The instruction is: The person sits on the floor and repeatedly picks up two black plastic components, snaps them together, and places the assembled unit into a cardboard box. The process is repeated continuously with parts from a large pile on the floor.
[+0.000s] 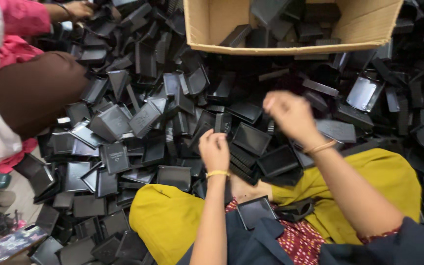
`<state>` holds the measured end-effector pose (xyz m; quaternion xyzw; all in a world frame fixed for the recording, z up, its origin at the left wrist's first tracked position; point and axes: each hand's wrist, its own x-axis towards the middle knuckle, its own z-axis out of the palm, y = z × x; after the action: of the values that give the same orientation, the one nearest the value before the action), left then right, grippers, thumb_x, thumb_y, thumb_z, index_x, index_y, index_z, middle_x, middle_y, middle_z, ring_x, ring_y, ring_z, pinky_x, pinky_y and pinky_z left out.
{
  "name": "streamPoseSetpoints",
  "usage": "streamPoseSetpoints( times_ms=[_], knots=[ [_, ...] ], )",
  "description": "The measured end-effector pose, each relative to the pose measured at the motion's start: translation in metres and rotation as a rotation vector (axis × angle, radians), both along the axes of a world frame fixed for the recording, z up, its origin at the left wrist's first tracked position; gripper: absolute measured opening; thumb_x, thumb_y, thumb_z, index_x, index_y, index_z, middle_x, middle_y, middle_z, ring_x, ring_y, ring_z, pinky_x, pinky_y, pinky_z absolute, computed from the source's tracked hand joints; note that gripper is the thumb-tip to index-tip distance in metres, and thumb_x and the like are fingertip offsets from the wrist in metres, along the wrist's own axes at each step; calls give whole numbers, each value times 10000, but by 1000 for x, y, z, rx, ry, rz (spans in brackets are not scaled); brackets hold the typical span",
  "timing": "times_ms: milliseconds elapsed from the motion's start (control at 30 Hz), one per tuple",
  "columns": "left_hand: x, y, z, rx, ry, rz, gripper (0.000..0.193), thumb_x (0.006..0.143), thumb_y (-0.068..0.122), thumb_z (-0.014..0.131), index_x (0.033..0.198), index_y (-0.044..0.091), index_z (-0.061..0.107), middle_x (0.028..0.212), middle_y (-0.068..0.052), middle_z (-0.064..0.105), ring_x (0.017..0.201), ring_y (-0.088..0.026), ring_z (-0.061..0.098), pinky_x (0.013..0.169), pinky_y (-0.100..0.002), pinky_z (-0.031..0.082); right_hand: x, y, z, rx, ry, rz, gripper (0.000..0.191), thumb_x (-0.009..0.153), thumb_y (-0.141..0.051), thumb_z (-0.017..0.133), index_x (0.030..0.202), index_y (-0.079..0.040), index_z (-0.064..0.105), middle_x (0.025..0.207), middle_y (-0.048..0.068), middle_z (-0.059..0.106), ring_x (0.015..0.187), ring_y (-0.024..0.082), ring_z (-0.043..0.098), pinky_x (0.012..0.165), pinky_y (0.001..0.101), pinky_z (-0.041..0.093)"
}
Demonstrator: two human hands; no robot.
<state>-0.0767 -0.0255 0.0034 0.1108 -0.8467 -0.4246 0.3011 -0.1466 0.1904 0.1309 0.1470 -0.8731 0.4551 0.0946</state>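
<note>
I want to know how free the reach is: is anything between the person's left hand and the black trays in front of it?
Nothing visible does. The left hand already rests at the edge of the tray pile, touching the black pieces by its fingers. The right hand hovers over the pile too, blurred. The cardboard box lies beyond the pile.

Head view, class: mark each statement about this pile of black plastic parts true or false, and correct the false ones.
1. The cardboard box holds black parts. True.
2. The left hand rests down among the black trays. True.
3. The right hand wears a glove. False: it is bare, with a bangle at the wrist.
4. The person's lap is covered in blue cloth only. False: yellow cloth covers the knees.
5. One black tray lies on the lap. True.
</note>
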Motion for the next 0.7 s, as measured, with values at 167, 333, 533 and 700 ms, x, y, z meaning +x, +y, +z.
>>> streamPoseSetpoints(
  times_ms=[167,333,533,700],
  knots=[
    [-34,-1,0,32,-216,-135,269,825,150,792,1066,100,682,1179,-142,630,1051,-359,656,885,-426,532,6,-7,-107,560,-200,57,402,849,-268,750,1193,-62,736,1068,189,746,989,360,719,881,437,564],
    [-4,-9,22,152,-89,-124,424,894,93,750,1284,110,585,1169,-87,677,1082,-292,692,914,-384,546,-3,37,-119,83,-397,-21,338,785,-177,844,1087,-75,731,1002,93,761,909,205,724,823,346,565],
    [12,18,20,1214,69,-362,510,963,114,550,1470,116,490,1223,-56,641,1111,-156,590,1017,-303,453,46,8,-72,-596,-834,176,305,819,-83,831,1015,-98,598,977,4,644,910,116,597,779,294,474],
    [7,37,1,1197,-53,-319,535,1062,419,445,1410,30,563,1268,-45,639,1163,-134,596,1037,-295,453,87,-33,-47,-492,-691,307,376,774,-57,839,1020,-85,556,1075,-20,661,1046,100,616,927,279,499]
  ],
)
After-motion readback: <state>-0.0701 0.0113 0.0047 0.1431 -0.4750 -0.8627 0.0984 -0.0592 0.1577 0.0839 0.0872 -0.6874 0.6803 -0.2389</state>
